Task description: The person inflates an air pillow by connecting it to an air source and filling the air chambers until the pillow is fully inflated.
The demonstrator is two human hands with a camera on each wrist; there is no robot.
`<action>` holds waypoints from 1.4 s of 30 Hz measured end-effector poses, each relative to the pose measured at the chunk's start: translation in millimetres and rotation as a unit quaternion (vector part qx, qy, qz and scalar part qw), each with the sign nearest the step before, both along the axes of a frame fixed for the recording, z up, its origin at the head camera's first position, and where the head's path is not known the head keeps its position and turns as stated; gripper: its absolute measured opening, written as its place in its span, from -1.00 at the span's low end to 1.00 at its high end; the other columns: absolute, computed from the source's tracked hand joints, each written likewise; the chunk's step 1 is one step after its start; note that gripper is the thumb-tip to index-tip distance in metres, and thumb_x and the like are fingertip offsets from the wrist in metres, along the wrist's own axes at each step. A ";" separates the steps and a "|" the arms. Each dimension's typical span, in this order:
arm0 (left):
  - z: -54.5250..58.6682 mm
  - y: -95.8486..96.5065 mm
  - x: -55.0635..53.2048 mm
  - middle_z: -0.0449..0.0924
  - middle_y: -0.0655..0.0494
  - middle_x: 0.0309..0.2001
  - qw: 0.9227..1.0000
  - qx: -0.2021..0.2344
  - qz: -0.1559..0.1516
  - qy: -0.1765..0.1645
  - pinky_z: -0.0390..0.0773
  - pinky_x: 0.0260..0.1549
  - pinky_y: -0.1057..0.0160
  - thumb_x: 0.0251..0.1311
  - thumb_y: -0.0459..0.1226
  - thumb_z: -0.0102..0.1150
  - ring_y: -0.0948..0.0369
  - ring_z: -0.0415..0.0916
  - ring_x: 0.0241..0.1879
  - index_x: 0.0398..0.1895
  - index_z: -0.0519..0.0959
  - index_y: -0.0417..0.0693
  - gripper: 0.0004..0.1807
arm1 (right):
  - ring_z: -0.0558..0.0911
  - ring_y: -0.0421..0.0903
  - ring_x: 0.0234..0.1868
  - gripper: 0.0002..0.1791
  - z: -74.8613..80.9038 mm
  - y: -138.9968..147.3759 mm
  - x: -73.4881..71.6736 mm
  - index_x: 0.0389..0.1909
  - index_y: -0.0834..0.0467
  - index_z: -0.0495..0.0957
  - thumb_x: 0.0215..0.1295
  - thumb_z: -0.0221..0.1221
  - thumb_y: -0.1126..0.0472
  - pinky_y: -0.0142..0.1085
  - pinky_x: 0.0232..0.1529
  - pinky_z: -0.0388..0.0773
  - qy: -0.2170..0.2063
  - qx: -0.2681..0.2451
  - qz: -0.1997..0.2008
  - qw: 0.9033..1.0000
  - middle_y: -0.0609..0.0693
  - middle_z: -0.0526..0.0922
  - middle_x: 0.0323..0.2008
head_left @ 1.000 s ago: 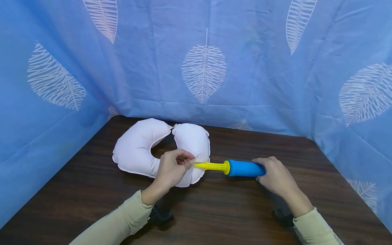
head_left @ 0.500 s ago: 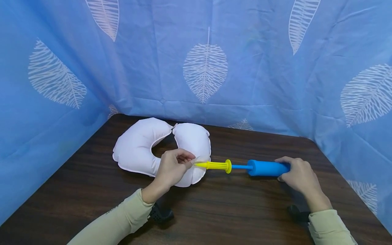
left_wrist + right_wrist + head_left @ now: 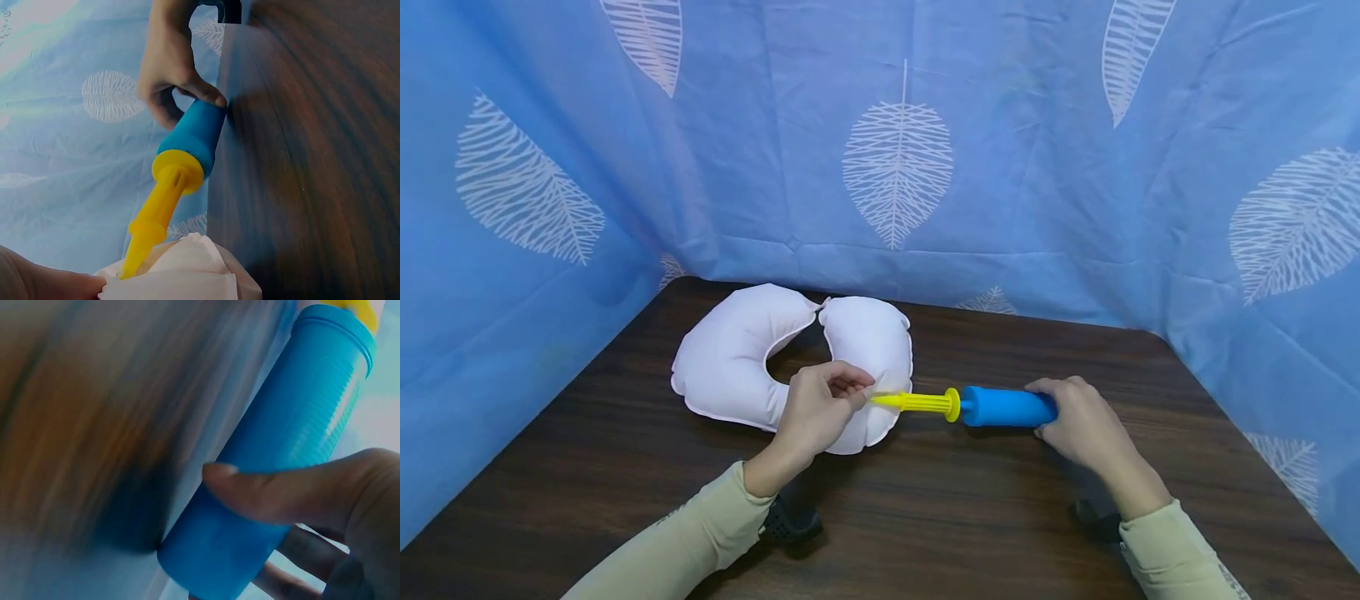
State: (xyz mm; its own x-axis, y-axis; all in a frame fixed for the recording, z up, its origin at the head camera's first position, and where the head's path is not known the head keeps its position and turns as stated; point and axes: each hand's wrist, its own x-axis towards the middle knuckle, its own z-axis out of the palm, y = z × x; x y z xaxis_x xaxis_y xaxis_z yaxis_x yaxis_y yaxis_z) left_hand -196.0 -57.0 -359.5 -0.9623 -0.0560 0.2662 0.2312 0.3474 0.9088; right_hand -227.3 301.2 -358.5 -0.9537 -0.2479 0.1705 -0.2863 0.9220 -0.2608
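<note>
A white U-shaped inflatable neck pillow (image 3: 730, 358), plump with air, lies on the table. My left hand (image 3: 820, 408) pinches at its right arm, where the tip of a hand pump's yellow nozzle (image 3: 925, 403) meets the pillow. What the fingertips pinch there is mostly hidden. My right hand (image 3: 1086, 425) grips the far end of the pump's blue barrel (image 3: 1007, 407), thumb across it in the right wrist view. Only a short length of blue rod shows between the yellow flange (image 3: 952, 405) and the barrel. In the left wrist view the nozzle tip (image 3: 134, 256) sits against the white fabric.
The dark wooden table (image 3: 962, 517) carries everything. Blue curtains (image 3: 1030, 167) with white leaf prints stand around its back and sides. A black wrist device (image 3: 793, 525) sits under the left wrist, another (image 3: 1096, 521) under the right.
My right hand first drew the blue barrel to the right, baring the rod, then pushed it back left nearly to the flange. My left hand kept its pinch at the pillow.
</note>
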 end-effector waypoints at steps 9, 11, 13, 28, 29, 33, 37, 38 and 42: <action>4.2 1.2 -2.0 0.76 0.02 -0.37 1.000 -0.016 -0.004 0.006 0.60 -0.29 0.33 0.23 -0.50 0.42 0.21 0.57 -0.37 -0.27 0.83 -0.14 -0.88 | 0.56 0.52 0.16 -0.40 0.9 18.6 1.2 0.27 0.21 0.67 0.15 0.52 0.29 0.38 0.00 0.58 -0.027 -0.010 -0.035 0.999 0.53 0.58 0.22; 5.2 1.2 -2.4 0.76 0.02 -0.37 1.000 -0.018 -0.007 0.006 0.60 -0.29 0.33 0.24 -0.50 0.42 0.21 0.57 -0.37 -0.28 0.83 -0.14 -0.88 | 0.57 0.54 0.14 -0.39 1.1 34.7 -1.1 0.27 0.23 0.65 0.15 0.50 0.31 0.38 -0.03 0.58 -0.028 -0.007 -0.051 0.998 0.57 0.56 0.23; 6.6 1.0 -2.5 0.76 0.02 -0.38 1.000 -0.018 -0.009 0.006 0.60 -0.29 0.32 0.23 -0.49 0.42 0.21 0.57 -0.37 -0.27 0.83 -0.14 -0.89 | 0.58 0.52 0.06 -0.40 1.4 51.2 -3.1 0.27 0.26 0.64 0.15 0.46 0.33 0.36 -0.08 0.59 -0.030 -0.007 -0.070 0.997 0.61 0.54 0.24; 3.3 -1.7 -1.5 0.75 0.01 -0.35 1.000 -0.019 0.002 -0.016 0.59 -0.29 0.31 0.27 -0.49 0.39 0.17 0.55 -0.34 -0.25 0.83 -0.14 -0.88 | 0.56 0.44 0.06 -0.46 3.3 20.6 -1.4 0.20 0.33 0.65 0.12 0.33 0.45 0.36 0.00 0.55 -0.002 0.013 -0.031 0.999 0.52 0.62 0.13; 3.3 -1.7 -1.1 0.75 0.01 -0.34 1.000 -0.017 0.002 -0.014 0.59 -0.29 0.32 0.27 -0.49 0.39 0.17 0.55 -0.34 -0.24 0.83 -0.14 -0.88 | 0.57 0.44 0.10 -0.46 3.9 10.7 0.1 0.20 0.33 0.66 0.12 0.36 0.45 0.38 0.02 0.55 -0.001 0.014 -0.017 1.000 0.50 0.63 0.13; 3.9 -2.1 -0.3 0.76 0.01 -0.34 1.000 -0.015 0.005 -0.001 0.59 -0.28 0.33 0.27 -0.49 0.39 0.18 0.56 -0.33 -0.24 0.83 -0.15 -0.87 | 0.61 0.41 0.14 -0.43 6.1 -13.1 4.8 0.22 0.26 0.68 0.11 0.48 0.37 0.39 0.03 0.59 -0.005 0.013 0.010 1.000 0.40 0.68 0.14; 3.4 -1.9 -0.4 0.76 0.01 -0.34 1.000 -0.014 0.004 0.001 0.60 -0.27 0.33 0.27 -0.50 0.39 0.18 0.56 -0.33 -0.24 0.83 -0.15 -0.87 | 0.61 0.42 0.12 -0.42 6.2 -2.5 4.0 0.23 0.22 0.69 0.12 0.50 0.32 0.35 -0.02 0.61 -0.018 0.006 -0.006 1.000 0.43 0.66 0.15; 3.2 -1.8 -0.4 0.76 0.00 -0.34 1.000 -0.012 0.002 0.000 0.60 -0.27 0.32 0.27 -0.49 0.39 0.17 0.56 -0.33 -0.24 0.83 -0.15 -0.87 | 0.62 0.42 0.11 -0.42 5.5 4.7 2.7 0.24 0.21 0.69 0.12 0.50 0.32 0.33 -0.03 0.62 -0.020 0.003 -0.013 1.000 0.46 0.65 0.16; 2.3 -1.4 -0.4 0.76 0.01 -0.34 1.000 -0.015 -0.001 -0.003 0.61 -0.27 0.31 0.27 -0.49 0.40 0.16 0.55 -0.34 -0.24 0.83 -0.14 -0.88 | 0.60 0.45 0.04 -0.41 3.5 40.3 -4.1 0.25 0.23 0.67 0.12 0.47 0.33 0.30 -0.12 0.61 -0.026 -0.003 -0.054 0.998 0.56 0.59 0.20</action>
State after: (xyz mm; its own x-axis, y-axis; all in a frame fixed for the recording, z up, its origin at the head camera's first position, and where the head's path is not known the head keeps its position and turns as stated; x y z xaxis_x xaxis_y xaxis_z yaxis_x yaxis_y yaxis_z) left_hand -196.5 -58.5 -357.3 -0.9640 -0.0467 0.2616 0.2259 0.3748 0.8992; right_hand -231.4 341.6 -355.0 -0.9824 -0.1427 0.1203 -0.1713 0.9452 -0.2779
